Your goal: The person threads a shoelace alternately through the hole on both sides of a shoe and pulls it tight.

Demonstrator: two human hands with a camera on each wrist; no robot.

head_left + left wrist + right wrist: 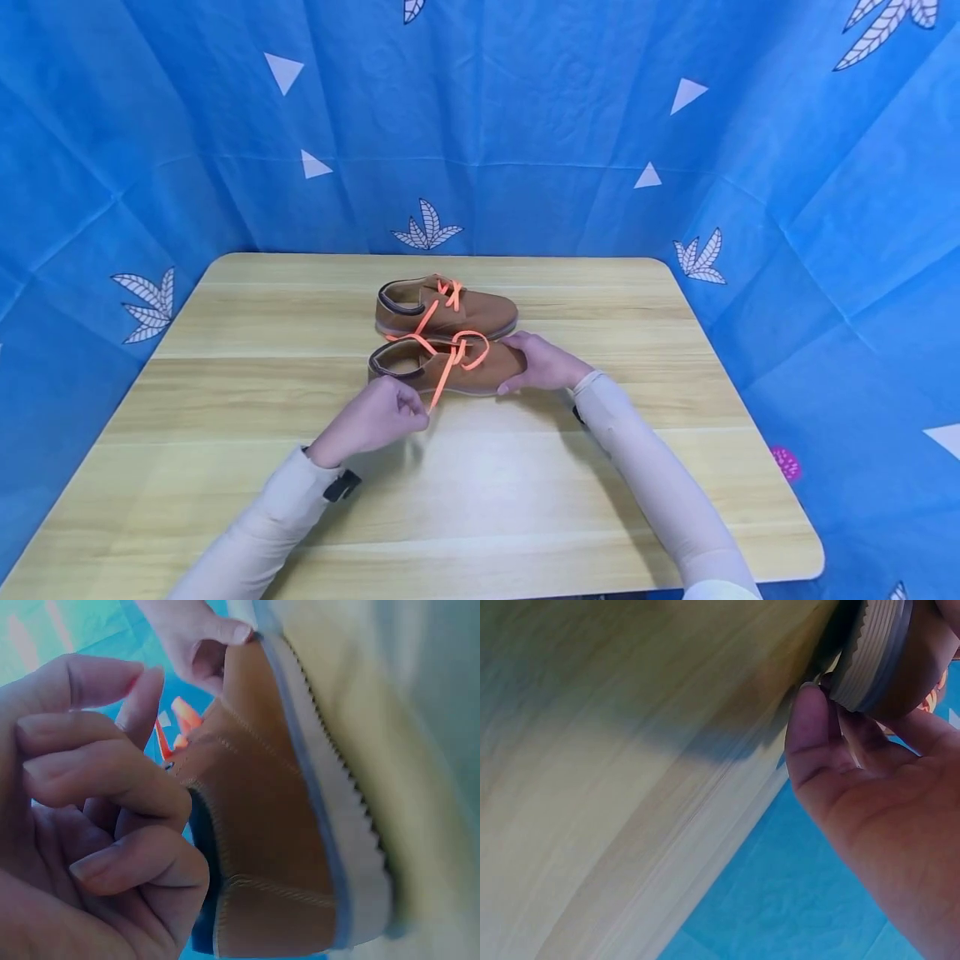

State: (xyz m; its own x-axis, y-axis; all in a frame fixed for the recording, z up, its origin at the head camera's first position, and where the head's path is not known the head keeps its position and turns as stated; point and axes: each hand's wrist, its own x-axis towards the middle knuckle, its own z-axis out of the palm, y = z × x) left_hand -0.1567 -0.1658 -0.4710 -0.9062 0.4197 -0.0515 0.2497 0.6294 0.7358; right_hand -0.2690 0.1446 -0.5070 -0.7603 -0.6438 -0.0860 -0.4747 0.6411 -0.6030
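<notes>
Two brown lace-up shoes with orange laces lie side by side, toes to the right. My right hand (551,364) grips the toe of the near shoe (501,360); in the right wrist view its fingers curl round the toe by the pale sole (871,656). Beside that shoe's heel, my left hand (378,417) pinches the end of an orange lace (442,385), which runs taut up to the eyelets. Thumb and forefinger tips meet in the left wrist view, next to the shoe's brown side (262,802). Another stretch of lace forms a loop (486,354) over the front.
Just behind stands the far shoe (486,312), its lace tied across the eyelets, with a loose orange strand (426,317) trailing toward the near shoe. Both rest on a light wooden table (247,400) with rounded corners. A blue patterned cloth (480,108) hangs round the table's back and sides.
</notes>
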